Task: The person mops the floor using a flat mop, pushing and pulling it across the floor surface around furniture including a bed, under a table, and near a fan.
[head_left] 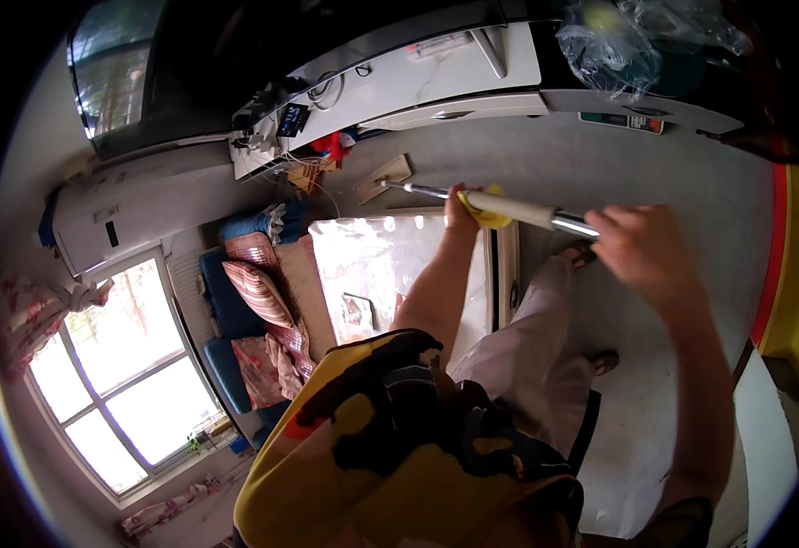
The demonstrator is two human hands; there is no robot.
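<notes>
Mid-wipe step, by the look of it: mop pole (pixel 509 208) was gripped by both hands, left hand (pixel 462 212) clamped round it with a yellow cloth (pixel 486 216) under the fingers, right hand (pixel 641 247) closed further up. Flat mop head (pixel 383 178) lay beyond the left fingertips on the grey floor (pixel 600 155). Next move probably called for sliding the cloth along the pole with the right grip held firm.

right hand (pixel 641 251): motion-blurred, grip on mop pole (pixel 509 208) unclear | left hand (pixel 461 212): fingers hidden behind yellow cloth (pixel 486 212) | far plastic bag (pixel 637 36): cut off at top edge

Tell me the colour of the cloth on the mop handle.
Yellow: the cloth wraps the mop handle under the left hand, seen in the head view.
</notes>
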